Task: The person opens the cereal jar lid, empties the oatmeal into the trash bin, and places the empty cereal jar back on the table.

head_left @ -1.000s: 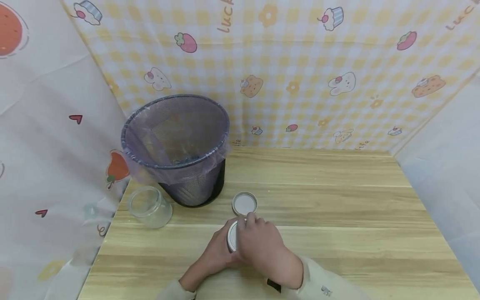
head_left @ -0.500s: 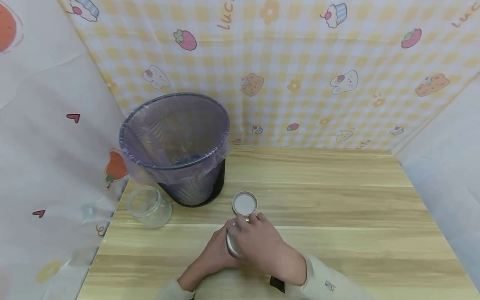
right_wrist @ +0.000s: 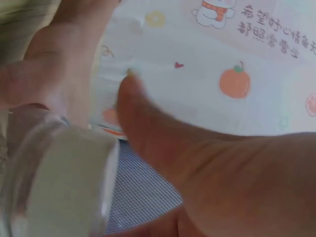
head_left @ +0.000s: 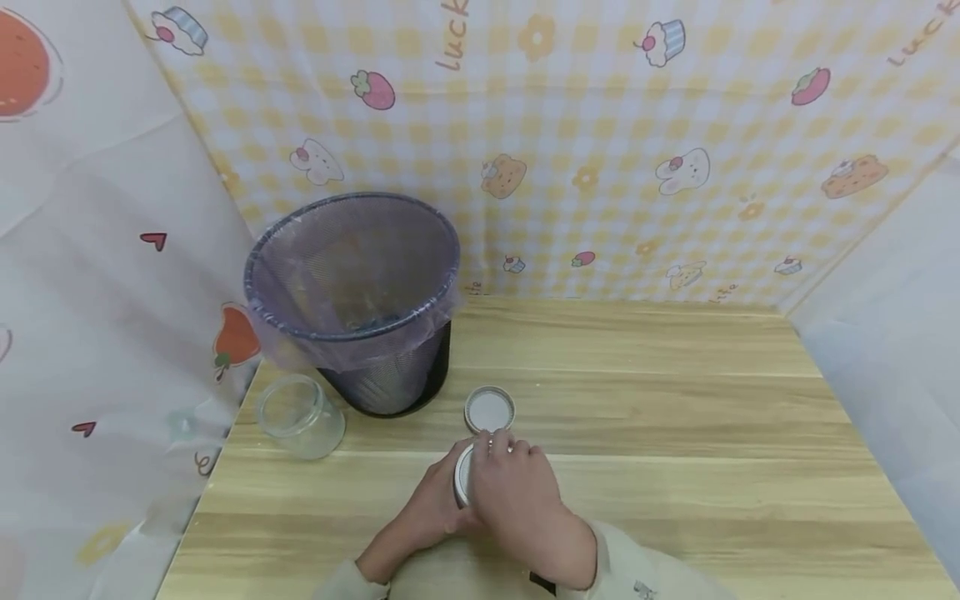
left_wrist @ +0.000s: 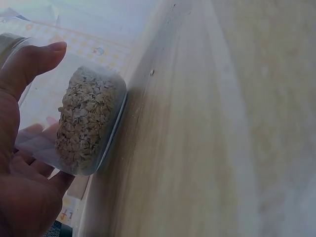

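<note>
A clear jar of oat flakes stands base-down at the tabletop in the left wrist view. My left hand grips it around the side, thumb on one face and fingers behind. A silvery lid covers its top, partly hidden by my right hand. From the head, the right fingertips reach over the lid's far edge. In the right wrist view the thumb stands away from the lid, with a gap between them; the other fingers are mostly hidden.
Just beyond the hands lies a loose round lid, inner side up. An open glass jar stands at the left, beside a mesh bin lined with a purple bag. Patterned cloth rises behind the wooden table.
My right hand turned over the lid half a second ago, covering more of it, and has since swung back, baring the lid's left part. The left hand keeps its grip.
</note>
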A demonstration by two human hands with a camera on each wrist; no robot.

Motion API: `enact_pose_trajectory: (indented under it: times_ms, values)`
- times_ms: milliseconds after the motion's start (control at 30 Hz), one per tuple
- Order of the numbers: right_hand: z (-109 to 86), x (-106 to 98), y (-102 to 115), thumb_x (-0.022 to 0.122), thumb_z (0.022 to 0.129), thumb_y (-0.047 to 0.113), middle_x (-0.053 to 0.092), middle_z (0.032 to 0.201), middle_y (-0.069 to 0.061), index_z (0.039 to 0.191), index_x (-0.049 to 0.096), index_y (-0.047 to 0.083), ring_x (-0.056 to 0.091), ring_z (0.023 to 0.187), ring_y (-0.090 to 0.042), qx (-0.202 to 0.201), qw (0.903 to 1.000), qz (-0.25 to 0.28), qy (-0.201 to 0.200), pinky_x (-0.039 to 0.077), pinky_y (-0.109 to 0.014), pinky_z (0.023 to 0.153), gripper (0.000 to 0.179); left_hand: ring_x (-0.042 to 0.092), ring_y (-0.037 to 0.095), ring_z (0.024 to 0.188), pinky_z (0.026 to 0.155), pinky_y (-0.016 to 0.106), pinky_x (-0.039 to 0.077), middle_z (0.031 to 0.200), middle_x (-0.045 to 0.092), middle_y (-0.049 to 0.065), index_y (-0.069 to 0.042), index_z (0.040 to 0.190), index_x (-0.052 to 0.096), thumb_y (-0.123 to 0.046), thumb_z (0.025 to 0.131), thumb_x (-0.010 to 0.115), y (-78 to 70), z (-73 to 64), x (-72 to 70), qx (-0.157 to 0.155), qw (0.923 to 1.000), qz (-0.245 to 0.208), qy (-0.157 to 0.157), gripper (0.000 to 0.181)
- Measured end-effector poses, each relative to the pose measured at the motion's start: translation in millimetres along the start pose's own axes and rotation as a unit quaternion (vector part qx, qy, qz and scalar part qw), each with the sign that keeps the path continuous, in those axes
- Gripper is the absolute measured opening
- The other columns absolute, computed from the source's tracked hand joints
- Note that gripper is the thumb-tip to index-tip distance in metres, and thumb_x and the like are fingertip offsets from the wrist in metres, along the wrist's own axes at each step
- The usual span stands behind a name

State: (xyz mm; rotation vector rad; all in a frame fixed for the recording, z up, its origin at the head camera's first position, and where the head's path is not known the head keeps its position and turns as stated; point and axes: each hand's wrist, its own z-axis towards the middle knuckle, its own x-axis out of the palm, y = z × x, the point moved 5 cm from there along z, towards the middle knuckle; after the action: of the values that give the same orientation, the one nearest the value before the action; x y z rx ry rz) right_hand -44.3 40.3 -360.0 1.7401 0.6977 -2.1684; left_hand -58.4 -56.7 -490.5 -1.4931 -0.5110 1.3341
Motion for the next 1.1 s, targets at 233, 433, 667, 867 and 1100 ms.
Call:
enact_pose_trajectory:
  times_ms: [233,433,667,867,1100]
  values:
    - [2.8,-1.5,-0.3,0.073,0.074,0.038,0.056,0.086,-0.01,0.103,0.064,0.005,0.059,0.067,-0.026,-0.056,0.9982,0.0,0.023,0.05,-0.035,0.057,0.045,0.055,0.016,0.112,0.092,0.034,0.045,0.133,0.052,0.001,-0.012,0.143,0.035,-0.037,0.067,0.084,-3.5,1.2,-0.7,-0.008,0.9998,0.01,0.012,0.094]
    - [5.9,-5.7,-3.6,0.078,0.073,0.029,0.054,0.093,-0.001,0.108,0.063,0.019,0.056,0.074,-0.022,-0.13,0.9903,0.001,0.049,0.047,-0.032,0.055,0.04,0.053,0.016,0.114,0.093,0.035,0.045,0.139,0.046,0.002,-0.008,0.145,0.033,-0.048,0.066,0.084,-6.4,1.3,0.3,-0.024,0.999,0.026,0.026,0.102]
    - [7.0,-5.6,-6.4,0.087,0.059,0.028,0.056,0.107,0.006,0.114,0.065,0.032,0.053,0.082,-0.018,-0.185,0.9804,0.02,0.065,0.043,-0.027,0.058,0.06,0.054,0.013,0.108,0.092,0.034,0.045,0.135,0.047,-0.004,-0.011,0.148,0.027,-0.047,0.063,0.086,-4.3,0.5,-1.1,-0.028,0.9987,-0.005,0.042,0.11]
    - [4.2,-6.4,-7.7,0.086,0.063,0.03,0.055,0.118,0.006,0.116,0.063,0.032,0.054,0.093,-0.016,-0.239,0.9693,0.04,0.043,0.047,-0.03,0.071,0.058,0.055,0.011,0.106,0.091,0.032,0.045,0.128,0.052,-0.008,-0.022,0.144,0.032,-0.042,0.064,0.087,-1.6,-1.9,-1.7,-0.022,0.9981,-0.033,0.047,0.099]
    - [-0.2,-2.4,-23.1,0.084,0.065,0.018,0.051,0.126,0.002,0.121,0.059,0.027,0.052,0.101,-0.019,-0.231,0.9667,0.103,0.04,0.049,-0.033,0.077,0.062,0.053,0.015,0.111,0.093,0.038,0.043,0.132,0.049,-0.005,-0.025,0.148,0.027,-0.037,0.062,0.089,-2.9,-4.3,-4.3,-0.039,0.9965,-0.056,0.048,0.106]
